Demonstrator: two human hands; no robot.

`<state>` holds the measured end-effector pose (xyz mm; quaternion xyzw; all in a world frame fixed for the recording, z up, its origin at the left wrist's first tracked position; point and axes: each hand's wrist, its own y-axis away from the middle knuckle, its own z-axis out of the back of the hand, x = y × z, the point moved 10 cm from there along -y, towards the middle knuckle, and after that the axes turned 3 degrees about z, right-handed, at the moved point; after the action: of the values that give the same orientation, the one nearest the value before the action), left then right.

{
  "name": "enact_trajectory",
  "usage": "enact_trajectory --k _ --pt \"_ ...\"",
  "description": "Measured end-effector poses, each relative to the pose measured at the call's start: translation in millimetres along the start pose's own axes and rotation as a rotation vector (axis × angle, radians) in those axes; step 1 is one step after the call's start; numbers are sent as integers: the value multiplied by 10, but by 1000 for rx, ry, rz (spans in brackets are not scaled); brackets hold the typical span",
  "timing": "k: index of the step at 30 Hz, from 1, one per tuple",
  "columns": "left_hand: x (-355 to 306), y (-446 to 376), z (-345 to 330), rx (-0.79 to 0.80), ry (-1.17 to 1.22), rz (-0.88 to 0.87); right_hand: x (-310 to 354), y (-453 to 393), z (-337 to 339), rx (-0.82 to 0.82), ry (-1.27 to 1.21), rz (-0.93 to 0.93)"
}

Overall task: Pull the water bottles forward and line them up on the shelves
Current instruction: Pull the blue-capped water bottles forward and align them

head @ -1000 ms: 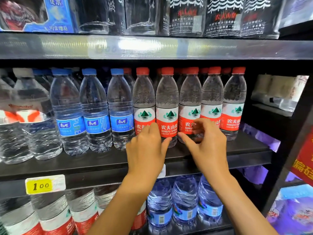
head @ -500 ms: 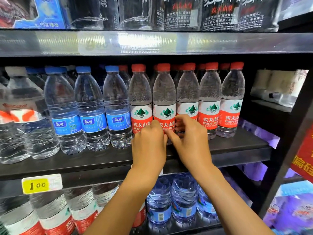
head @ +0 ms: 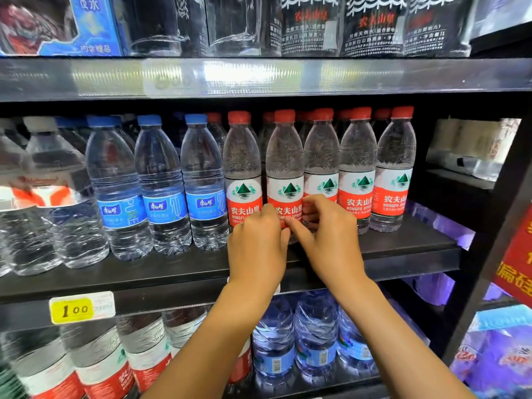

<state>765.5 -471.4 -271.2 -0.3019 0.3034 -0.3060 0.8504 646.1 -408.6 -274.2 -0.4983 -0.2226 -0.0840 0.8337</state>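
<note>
A person's left hand (head: 257, 243) and right hand (head: 328, 234) both curled their grip around the second red-capped water bottle (head: 284, 174) in a front row of five on the black middle shelf (head: 403, 251). That bottle stood slightly forward of its neighbours, to the right of three blue-capped bottles (head: 161, 185). A yellow price tag (head: 72, 310) hung below them on the shelf edge.
</note>
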Motion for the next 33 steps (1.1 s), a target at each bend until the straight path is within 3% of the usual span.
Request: enact_trajectory --k 6,13,19,29,33 --pt "329 125 443 -140 -20 -4 126 77 129 -11 -12 12" --pt "884 27 686 -159 42 132 1007 -584 74 31 112 219" --pt "1057 19 973 -232 -24 136 1212 -1159 -193 142 290 79" --pt "1355 -184 1543 -272 -113 62 1096 -1364 -643 410 480 -24" --pt "1447 -219 1669 -283 -128 47 1179 -1391 -586 348 470 20"
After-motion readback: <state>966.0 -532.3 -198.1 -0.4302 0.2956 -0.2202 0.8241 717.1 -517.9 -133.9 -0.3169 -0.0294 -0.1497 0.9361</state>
